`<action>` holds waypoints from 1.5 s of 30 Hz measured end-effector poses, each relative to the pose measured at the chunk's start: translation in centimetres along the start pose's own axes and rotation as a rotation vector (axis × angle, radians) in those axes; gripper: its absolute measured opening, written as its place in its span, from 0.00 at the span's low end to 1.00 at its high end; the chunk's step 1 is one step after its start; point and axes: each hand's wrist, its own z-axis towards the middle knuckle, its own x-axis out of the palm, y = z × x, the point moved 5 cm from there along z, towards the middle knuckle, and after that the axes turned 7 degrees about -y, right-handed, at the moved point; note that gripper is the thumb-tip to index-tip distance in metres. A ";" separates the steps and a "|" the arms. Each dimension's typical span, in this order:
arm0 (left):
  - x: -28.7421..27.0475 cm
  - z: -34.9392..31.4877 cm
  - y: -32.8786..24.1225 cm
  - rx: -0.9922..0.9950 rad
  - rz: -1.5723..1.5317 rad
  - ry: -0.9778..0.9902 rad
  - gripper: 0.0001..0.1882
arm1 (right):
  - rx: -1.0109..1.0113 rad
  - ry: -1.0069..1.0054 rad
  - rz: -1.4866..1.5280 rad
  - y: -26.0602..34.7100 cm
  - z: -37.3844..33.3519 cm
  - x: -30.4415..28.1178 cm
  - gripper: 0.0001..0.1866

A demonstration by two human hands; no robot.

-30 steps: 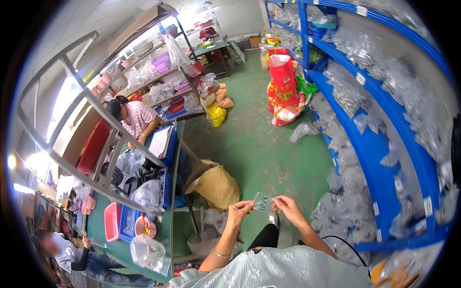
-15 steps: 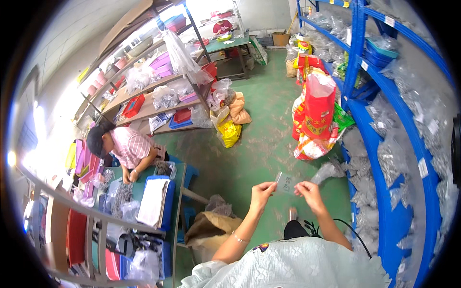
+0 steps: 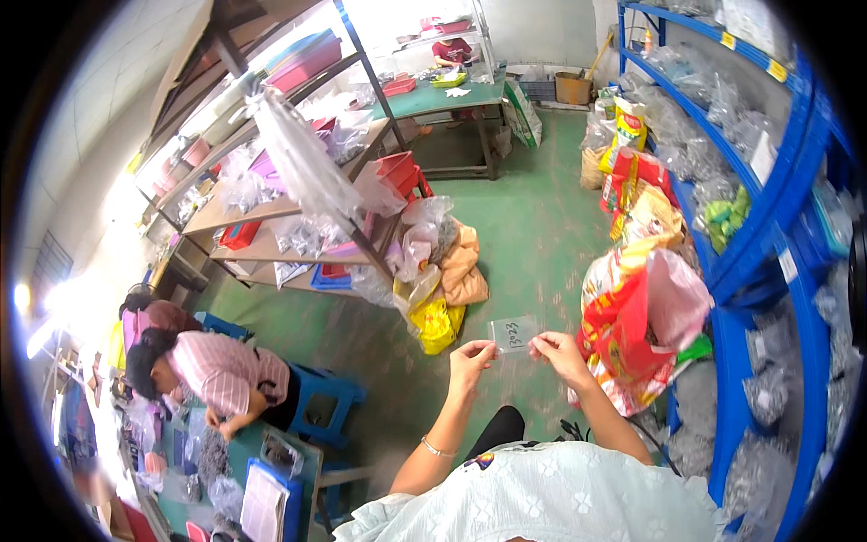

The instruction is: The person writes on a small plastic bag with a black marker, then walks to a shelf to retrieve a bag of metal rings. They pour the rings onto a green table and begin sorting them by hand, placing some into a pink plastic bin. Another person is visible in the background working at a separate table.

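Between my two hands I hold a small clear plastic bag with dark handwriting on it, stretched out flat over the aisle. My left hand, with a bracelet on its wrist, pinches the bag's left edge. At the opposite edge, the fingers of my right hand are closed on the plastic. The bag looks thin and see-through, with the green floor showing through it. My knee, in dark cloth, shows below the hands.
Blue shelving loaded with bagged parts lines the right side. Large red and yellow sacks stand before it. Left are a brown rack, floor bags, a blue stool and a person in pink stripes at a table. Another person sits far back.
I have moved forward along the aisle, so the sacks, rack and far table appear closer. The bag, still in both hands, now faces me more squarely.
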 end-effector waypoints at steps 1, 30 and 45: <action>0.8 3.7 -0.1 -0.011 -0.028 -0.017 0.08 | -0.012 0.021 -0.007 0.1 3.9 -0.3 0.12; 45.7 104.1 -17.4 -0.097 0.022 0.330 0.08 | -0.140 -0.350 -0.076 10.5 107.6 -28.1 0.12; 72.7 156.7 -25.1 -0.073 -0.047 0.200 0.05 | -0.102 -0.458 -0.024 13.1 155.9 -49.8 0.16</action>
